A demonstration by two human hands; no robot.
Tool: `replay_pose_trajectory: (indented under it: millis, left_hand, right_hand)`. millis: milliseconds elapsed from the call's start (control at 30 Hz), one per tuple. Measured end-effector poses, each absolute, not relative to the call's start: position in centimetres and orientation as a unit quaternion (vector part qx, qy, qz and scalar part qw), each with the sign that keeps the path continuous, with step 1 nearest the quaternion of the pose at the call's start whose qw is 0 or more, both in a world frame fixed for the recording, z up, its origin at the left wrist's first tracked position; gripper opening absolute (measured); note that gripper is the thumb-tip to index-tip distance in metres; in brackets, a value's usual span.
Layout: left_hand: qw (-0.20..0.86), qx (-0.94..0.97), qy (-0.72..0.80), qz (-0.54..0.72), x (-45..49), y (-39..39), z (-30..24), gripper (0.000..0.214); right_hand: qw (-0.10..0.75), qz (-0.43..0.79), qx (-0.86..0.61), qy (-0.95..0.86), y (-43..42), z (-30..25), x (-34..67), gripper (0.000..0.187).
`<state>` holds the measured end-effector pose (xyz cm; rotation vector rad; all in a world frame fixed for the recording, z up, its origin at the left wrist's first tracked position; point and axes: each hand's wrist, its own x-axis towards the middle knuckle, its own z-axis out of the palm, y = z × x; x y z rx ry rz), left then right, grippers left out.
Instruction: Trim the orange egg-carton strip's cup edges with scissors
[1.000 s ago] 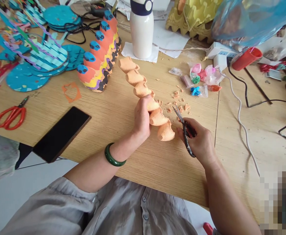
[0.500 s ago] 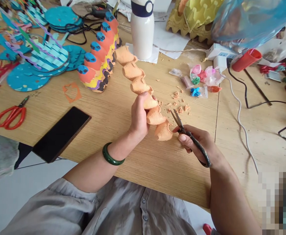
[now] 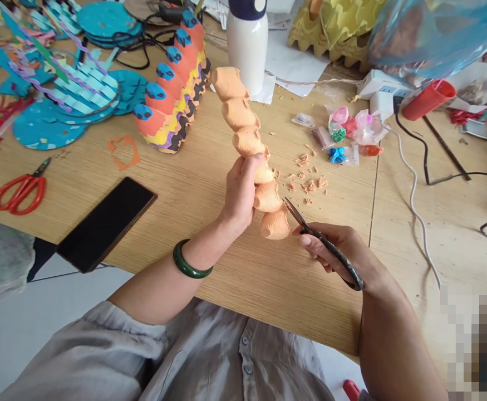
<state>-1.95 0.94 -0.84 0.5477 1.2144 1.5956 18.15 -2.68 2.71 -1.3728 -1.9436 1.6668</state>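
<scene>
My left hand [image 3: 240, 194] is closed round the middle of an orange strip of egg-carton cups [image 3: 243, 128], which it holds tilted up off the wooden table [image 3: 193, 184]. A green bangle sits on that wrist. My right hand [image 3: 338, 252] grips small dark scissors [image 3: 318, 236], whose blade tips touch the edge of the nearest cup [image 3: 274, 223]. Orange paper trimmings [image 3: 308, 181] lie scattered on the table just behind the scissors.
A painted egg-carton strip [image 3: 172, 89] with blue tops stands at the back left beside blue paper discs [image 3: 59, 106]. Red scissors [image 3: 18, 189] and a black phone [image 3: 107, 223] lie left. A white bottle [image 3: 247, 39], small plastic bags [image 3: 343, 131] and cables [image 3: 414, 184] sit behind and right.
My left hand has lifted and turned the orange strip, so its far end rose. My right hand shifted its hold on the scissors and brought the blades against the nearest cup.
</scene>
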Motion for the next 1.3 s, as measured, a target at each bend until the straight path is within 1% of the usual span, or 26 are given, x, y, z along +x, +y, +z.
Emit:
replay_pose_trajectory:
  millis: [233, 400, 467, 633, 767, 967, 1100, 1233, 1300]
  left_hand:
    - [0.489, 0.261, 0.543, 0.631, -2.6, 1.2, -0.6, 0.02]
    - [0.481, 0.283, 0.537, 0.633, -2.8, 1.5, -0.7, 0.014]
    - [0.482, 0.28, 0.542, 0.63, -2.7, 1.5, -0.7, 0.014]
    - [0.48, 0.286, 0.554, 0.617, -2.7, 1.4, -0.6, 0.018]
    - [0.481, 0.317, 0.546, 0.609, -2.8, 1.4, -1.0, 0.016]
    - [0.49, 0.323, 0.552, 0.593, -3.1, 1.8, -1.8, 0.02]
    - [0.505, 0.358, 0.54, 0.57, -3.4, 1.9, -2.2, 0.031]
    - [0.489, 0.418, 0.506, 0.574, -3.2, 1.9, -2.5, 0.059]
    - [0.476, 0.435, 0.499, 0.579, -3.0, 1.8, -2.7, 0.064]
  right_hand:
    - [0.086, 0.562, -0.474, -0.672, -2.5, 2.3, 18.9, 0.038]
    - [0.062, 0.572, -0.484, -0.659, -2.5, 1.6, 19.2, 0.038]
    - [0.05, 0.582, -0.494, -0.644, -2.6, 1.5, 19.2, 0.038]
    - [0.053, 0.573, -0.483, -0.66, -2.5, 1.7, 18.8, 0.035]
    - [0.048, 0.565, -0.483, -0.668, -2.4, 1.8, 18.6, 0.036]
    - [0.035, 0.535, -0.483, -0.692, -2.6, 2.1, 18.3, 0.041]
    - [0.043, 0.498, -0.511, -0.7, -2.7, 2.3, 18.1, 0.046]
    - [0.069, 0.492, -0.528, -0.689, -2.6, 1.9, 18.1, 0.048]
    - [0.075, 0.495, -0.529, -0.686, -2.5, 1.5, 18.0, 0.05]
